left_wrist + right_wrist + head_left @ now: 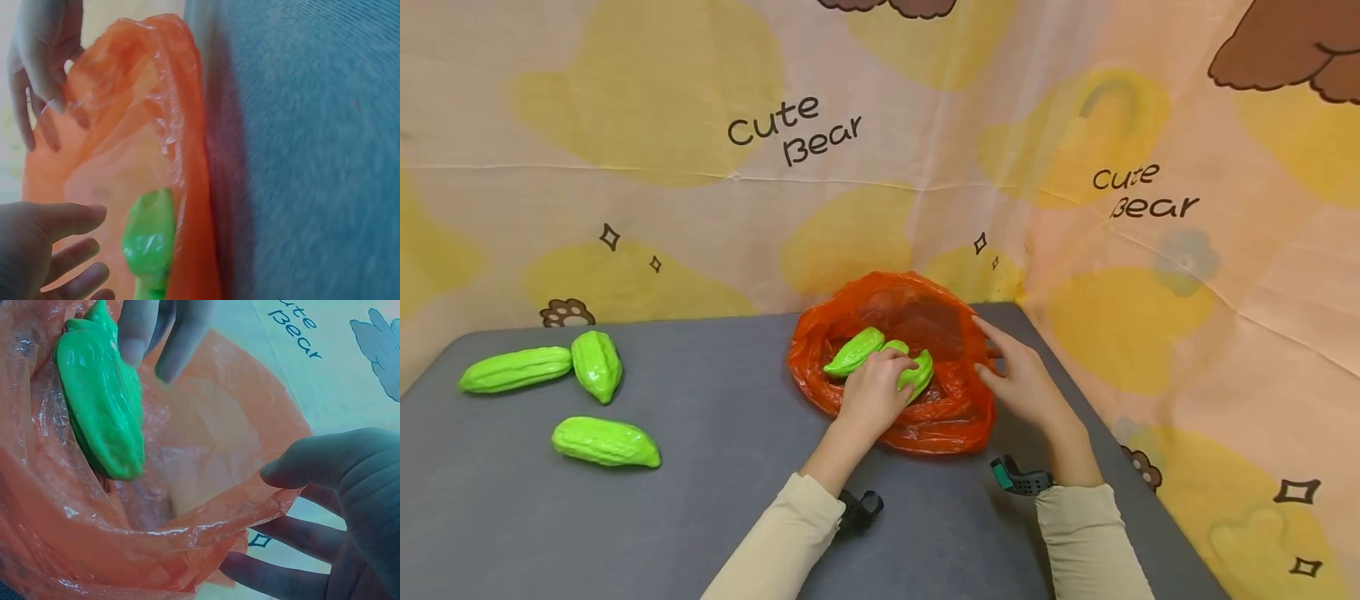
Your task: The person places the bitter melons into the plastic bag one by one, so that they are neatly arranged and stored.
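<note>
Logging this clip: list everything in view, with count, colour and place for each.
Plastic bag: 1, orange-red, right of centre on the table
Bagged ridged pieces: apparently 3, bright green, inside the bag, partly hidden
Loose ridged pieces: 3, bright green, left side of the table
Table: 1, grey, under everything
Printed backdrop: sheet count unclear, pale with yellow patches, behind and right
Wrist devices: 2, dark, one at each wrist
Sleeves: 2, cream, lower edge
Left hand: 1, bare, over the bag's opening
Right hand: 1, bare, at the bag's right rim
</note>
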The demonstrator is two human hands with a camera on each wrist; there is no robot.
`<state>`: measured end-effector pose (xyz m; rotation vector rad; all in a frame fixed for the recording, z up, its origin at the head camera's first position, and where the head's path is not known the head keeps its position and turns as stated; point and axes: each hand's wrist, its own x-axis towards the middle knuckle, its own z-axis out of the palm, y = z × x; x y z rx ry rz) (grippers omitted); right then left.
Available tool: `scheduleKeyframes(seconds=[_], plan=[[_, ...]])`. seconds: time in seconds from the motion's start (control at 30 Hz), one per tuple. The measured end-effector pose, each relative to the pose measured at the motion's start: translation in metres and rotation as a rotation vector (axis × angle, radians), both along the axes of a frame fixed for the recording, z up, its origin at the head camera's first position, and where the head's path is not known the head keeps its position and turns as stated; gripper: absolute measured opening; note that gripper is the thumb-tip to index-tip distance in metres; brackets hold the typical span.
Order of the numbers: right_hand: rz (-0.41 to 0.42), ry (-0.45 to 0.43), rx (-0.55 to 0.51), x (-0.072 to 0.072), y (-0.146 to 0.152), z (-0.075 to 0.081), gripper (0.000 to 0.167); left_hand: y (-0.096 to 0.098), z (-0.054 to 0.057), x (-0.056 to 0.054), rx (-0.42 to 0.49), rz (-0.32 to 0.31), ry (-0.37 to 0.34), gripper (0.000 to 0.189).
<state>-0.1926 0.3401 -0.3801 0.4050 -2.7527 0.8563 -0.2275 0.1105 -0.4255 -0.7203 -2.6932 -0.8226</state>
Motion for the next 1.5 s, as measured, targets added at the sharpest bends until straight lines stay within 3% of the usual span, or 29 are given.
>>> scheduleKeyframes(seconds=[0.7, 1.5], plan=[[0.008, 0.023, 0.024, -0.003, -0.003, -0.004, 0.071, -0.051, 0.027, 0.016, 0.034, 0.022, 0.058, 0.032], [0.017, 0.028, 0.042, -0.003, -0.001, -0.001, 0.070, -0.104, 0.033, 0.016, 0.040, 0.087, 0.046, 0.029]])
